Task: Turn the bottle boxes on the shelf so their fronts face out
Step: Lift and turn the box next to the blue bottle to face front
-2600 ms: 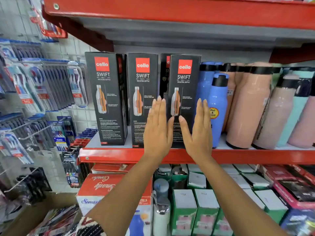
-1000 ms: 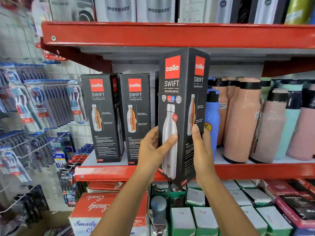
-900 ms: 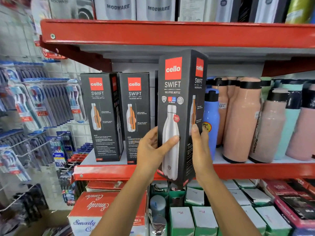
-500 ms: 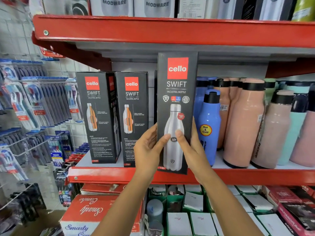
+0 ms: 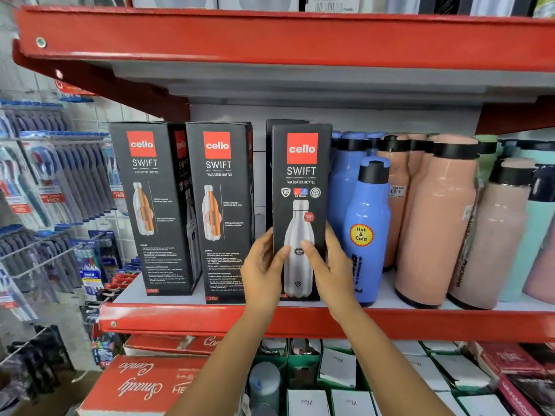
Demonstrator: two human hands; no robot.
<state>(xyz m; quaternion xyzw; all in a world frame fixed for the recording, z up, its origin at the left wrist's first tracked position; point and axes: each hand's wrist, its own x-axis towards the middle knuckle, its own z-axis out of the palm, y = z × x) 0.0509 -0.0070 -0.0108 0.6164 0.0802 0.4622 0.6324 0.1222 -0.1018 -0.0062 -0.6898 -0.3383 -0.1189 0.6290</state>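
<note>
Three black Cello Swift bottle boxes stand on the red shelf point(image 5: 186, 321). The right box point(image 5: 301, 181) shows its front with a steel bottle picture and rests upright on the shelf board. My left hand point(image 5: 264, 271) grips its lower left edge and my right hand point(image 5: 329, 267) grips its lower right edge. The left box point(image 5: 151, 205) and the middle box point(image 5: 220, 208) show a side panel with a cutaway bottle and small text. Another black box point(image 5: 268, 175) stands behind the held one, mostly hidden.
A blue "Hot & Cold" bottle point(image 5: 368, 232) stands just right of the held box, with pink and teal bottles point(image 5: 438, 217) beyond. Toothbrush packs point(image 5: 51, 175) hang on a rack at the left. Green and white boxes point(image 5: 336, 370) fill the lower shelf.
Both hands lifted the right box off the shelf, rotated it so the steel-bottle front faces out, and lowered it back onto the shelf. The other two boxes did not move.
</note>
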